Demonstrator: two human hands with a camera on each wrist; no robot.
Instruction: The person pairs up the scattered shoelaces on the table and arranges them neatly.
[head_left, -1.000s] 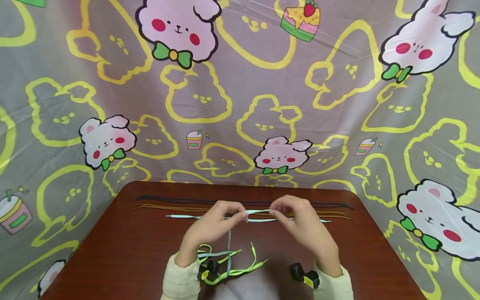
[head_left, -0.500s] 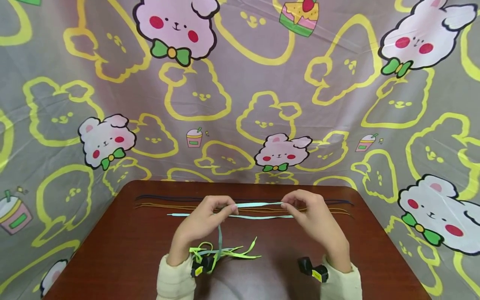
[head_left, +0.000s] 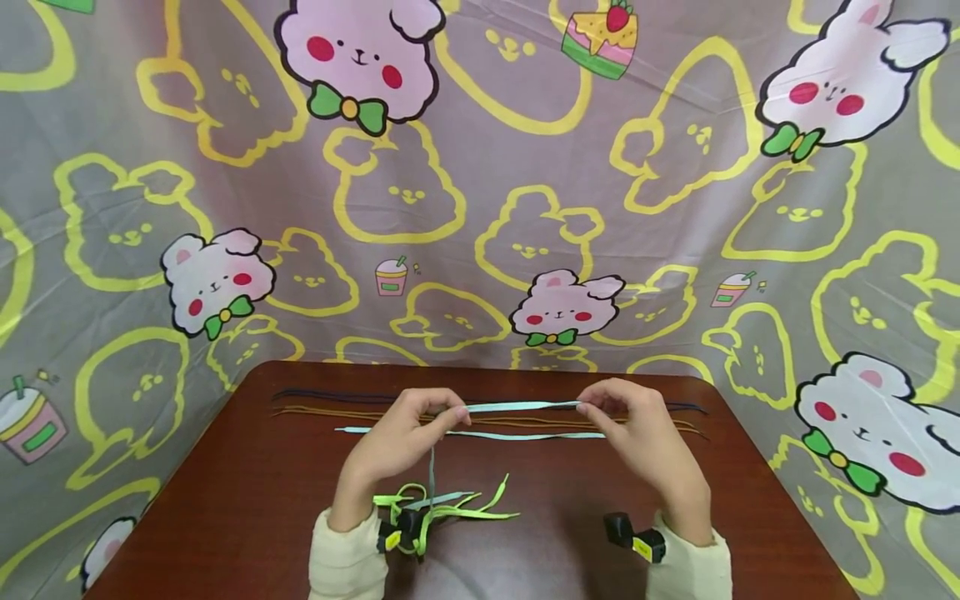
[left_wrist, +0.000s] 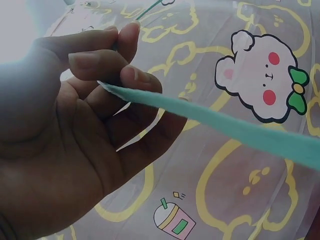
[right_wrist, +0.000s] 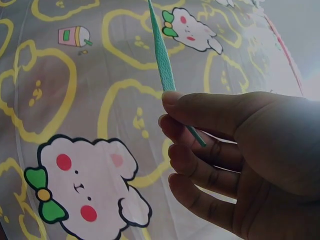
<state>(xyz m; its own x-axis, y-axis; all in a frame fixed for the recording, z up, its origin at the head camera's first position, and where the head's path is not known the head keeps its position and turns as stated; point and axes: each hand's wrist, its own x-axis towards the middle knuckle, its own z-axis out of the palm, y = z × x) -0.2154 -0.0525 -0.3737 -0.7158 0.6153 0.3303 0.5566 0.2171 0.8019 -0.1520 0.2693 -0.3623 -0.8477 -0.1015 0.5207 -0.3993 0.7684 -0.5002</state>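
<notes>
A mint-green shoelace (head_left: 521, 407) stretches nearly level between the two hands above the table. My left hand (head_left: 393, 437) pinches it between thumb and fingers; beyond that grip a length hangs down toward a tangle of laces. At the other side my right hand (head_left: 637, 425) pinches the lace close to its tip, and the short narrow end pokes out past the thumb (right_wrist: 172, 97) in the right wrist view. From the left wrist, the flat lace (left_wrist: 240, 127) runs off to the right. Below and behind it, a second mint-green shoelace (head_left: 517, 437) lies straight across the table.
Brown laces (head_left: 330, 412) and dark navy laces (head_left: 330, 395) lie side by side along the table's far part. A loose tangle of yellow-green shoelaces (head_left: 487, 514) sits by the left wrist. Behind the wooden table (head_left: 225, 492) hangs a cartoon-printed cloth (head_left: 420, 183).
Both hands have spread apart, left hand leftward and right hand rightward, so a longer stretch of the mint-green shoelace shows between them. The yellow-green tangle has shifted slightly left.
</notes>
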